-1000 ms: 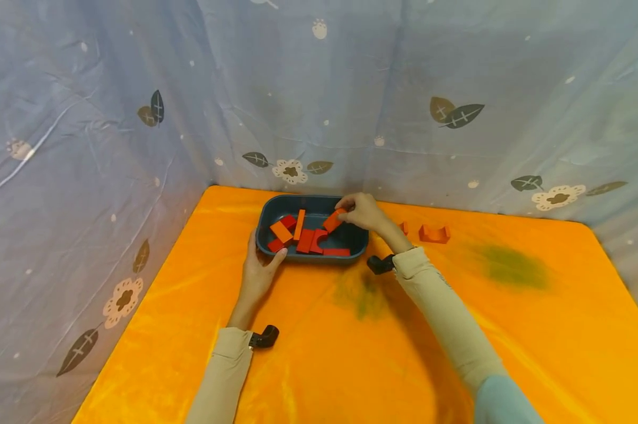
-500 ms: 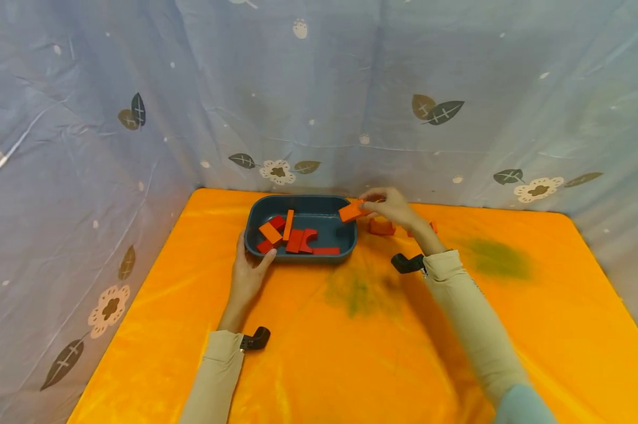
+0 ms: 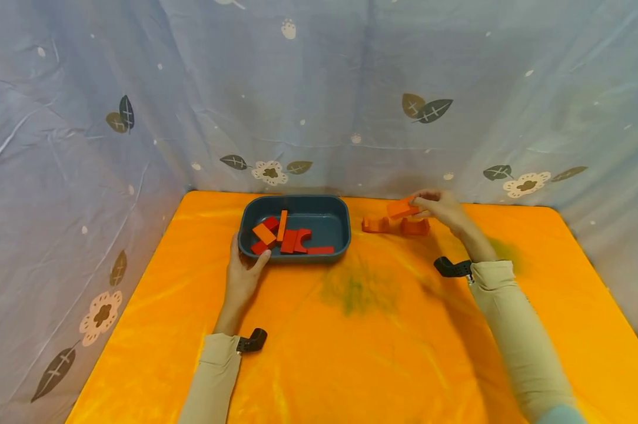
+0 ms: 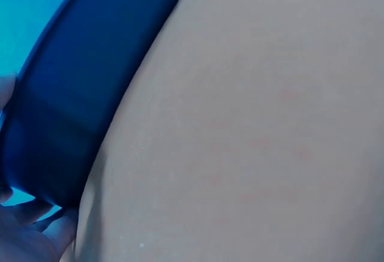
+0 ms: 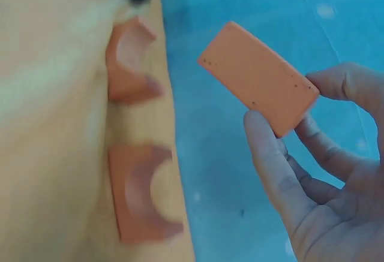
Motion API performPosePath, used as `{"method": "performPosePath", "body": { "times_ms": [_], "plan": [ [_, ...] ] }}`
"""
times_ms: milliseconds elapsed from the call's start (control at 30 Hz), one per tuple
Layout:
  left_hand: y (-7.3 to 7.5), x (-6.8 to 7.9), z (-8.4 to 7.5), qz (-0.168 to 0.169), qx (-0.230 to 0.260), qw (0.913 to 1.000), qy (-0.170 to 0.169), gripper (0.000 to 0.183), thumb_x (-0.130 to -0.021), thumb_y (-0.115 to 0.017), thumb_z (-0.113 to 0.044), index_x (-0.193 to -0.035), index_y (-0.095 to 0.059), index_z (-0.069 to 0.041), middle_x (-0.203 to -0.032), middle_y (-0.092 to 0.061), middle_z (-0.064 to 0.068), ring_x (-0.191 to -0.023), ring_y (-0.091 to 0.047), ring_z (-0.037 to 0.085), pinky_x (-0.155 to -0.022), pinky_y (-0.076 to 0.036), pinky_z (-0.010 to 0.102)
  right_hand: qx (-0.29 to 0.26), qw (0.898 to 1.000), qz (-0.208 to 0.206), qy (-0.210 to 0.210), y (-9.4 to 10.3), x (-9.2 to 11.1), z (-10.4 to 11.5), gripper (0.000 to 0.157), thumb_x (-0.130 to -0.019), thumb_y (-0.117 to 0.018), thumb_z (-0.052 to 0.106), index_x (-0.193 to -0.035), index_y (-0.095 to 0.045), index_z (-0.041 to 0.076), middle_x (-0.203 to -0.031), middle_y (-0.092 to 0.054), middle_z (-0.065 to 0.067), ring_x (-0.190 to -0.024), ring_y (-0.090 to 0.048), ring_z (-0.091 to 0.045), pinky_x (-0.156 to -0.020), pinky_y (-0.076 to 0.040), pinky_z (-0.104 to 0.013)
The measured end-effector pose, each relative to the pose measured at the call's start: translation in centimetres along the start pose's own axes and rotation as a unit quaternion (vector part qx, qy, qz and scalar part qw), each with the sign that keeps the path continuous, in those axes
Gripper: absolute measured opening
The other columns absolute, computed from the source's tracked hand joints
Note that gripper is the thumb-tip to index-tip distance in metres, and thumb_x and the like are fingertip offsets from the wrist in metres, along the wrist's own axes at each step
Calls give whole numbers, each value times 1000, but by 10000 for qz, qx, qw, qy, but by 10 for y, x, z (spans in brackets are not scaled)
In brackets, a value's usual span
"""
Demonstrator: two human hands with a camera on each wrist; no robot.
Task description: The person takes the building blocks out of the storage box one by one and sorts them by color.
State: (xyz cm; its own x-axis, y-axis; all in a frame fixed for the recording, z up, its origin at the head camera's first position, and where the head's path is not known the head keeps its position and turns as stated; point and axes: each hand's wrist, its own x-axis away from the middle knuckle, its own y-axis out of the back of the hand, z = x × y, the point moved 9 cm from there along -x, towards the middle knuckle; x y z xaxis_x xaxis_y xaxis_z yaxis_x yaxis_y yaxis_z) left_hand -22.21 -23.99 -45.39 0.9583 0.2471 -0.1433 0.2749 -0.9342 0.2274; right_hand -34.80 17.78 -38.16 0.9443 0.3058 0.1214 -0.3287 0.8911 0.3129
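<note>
Behind the dark blue bin (image 3: 324,228) hangs a patterned grey-blue curtain (image 3: 298,88), and an orange-covered worktop (image 3: 319,341) lies beneath it. Within the bin, toward its left end, are an orange block (image 3: 264,234) over red blocks (image 3: 259,247), with an upright-looking orange strip (image 3: 282,226) beside them; a red block (image 3: 288,241), a red arch block (image 3: 299,242) and a flat red strip (image 3: 321,250) run along its near side. Two orange arch blocks (image 3: 374,227) lie right of the bin, well clear of its wall.

The left hand (image 3: 241,280) covers the bin's near-left corner, so some of its fingers are hidden there; it grips that corner, thumb against the near wall. The left wrist view is strongly blue-tinted and cuts this hand off. The right wrist view shows only a blurred corner of the bin.

Right of the bin, the right hand (image 3: 442,210) pinches an orange rectangular block (image 3: 399,208) by one end between thumb and fingers; its free end points toward the bin, above the arch blocks.
</note>
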Motion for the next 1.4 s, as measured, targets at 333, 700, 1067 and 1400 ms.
{"method": "performPosePath", "body": {
  "times_ms": [333, 700, 1067, 1400],
  "plan": [
    [1, 9, -32, 141, -60, 9998, 134, 83, -92, -69, -16, -155, -17, -1, -157, -27, 21, -141, -30, 37, -116, -27, 52, -701, 9956, -90, -616, 40, 18, -42, 64, -104, -48, 23, -144, -23, -20, -99, -58, 15, -85, -67, -1, -88, -54, -24],
    [2, 1, 6, -63, -58, 9998, 173, 87, -90, -72, -31, -157, -17, -17, -159, -27, 4, -141, -31, 19, -117, -28, 41, -1913, 9761, -333, -980, 77, 33, -87, 74, -102, -50, 13, -150, -2, -15, -90, -68, 12, -80, -65, -7, -78, -58, -25],
    [3, 0, 5, -70, -189, 9997, 127, 86, -91, -72, -31, -157, -19, -19, -158, -29, 3, -140, -32, 21, -116, -29, 44, -1456, 9800, -582, -1224, 87, 36, -109, 71, -102, -52, 16, -148, -9, -18, -82, -65, 12, -74, -66, -4, -77, -58, -23],
    [2, -1, 4, -68, -210, 9997, 96, 86, -90, -72, -30, -157, -19, -18, -158, -29, 3, -141, -31, 20, -117, -28, 43, 374, 9808, -1606, -1037, 103, 40, -107, 49, -96, -58, 12, -125, -49, -26, -66, -62, 15, -60, -64, 3, -63, -56, -17]
  ]
}}
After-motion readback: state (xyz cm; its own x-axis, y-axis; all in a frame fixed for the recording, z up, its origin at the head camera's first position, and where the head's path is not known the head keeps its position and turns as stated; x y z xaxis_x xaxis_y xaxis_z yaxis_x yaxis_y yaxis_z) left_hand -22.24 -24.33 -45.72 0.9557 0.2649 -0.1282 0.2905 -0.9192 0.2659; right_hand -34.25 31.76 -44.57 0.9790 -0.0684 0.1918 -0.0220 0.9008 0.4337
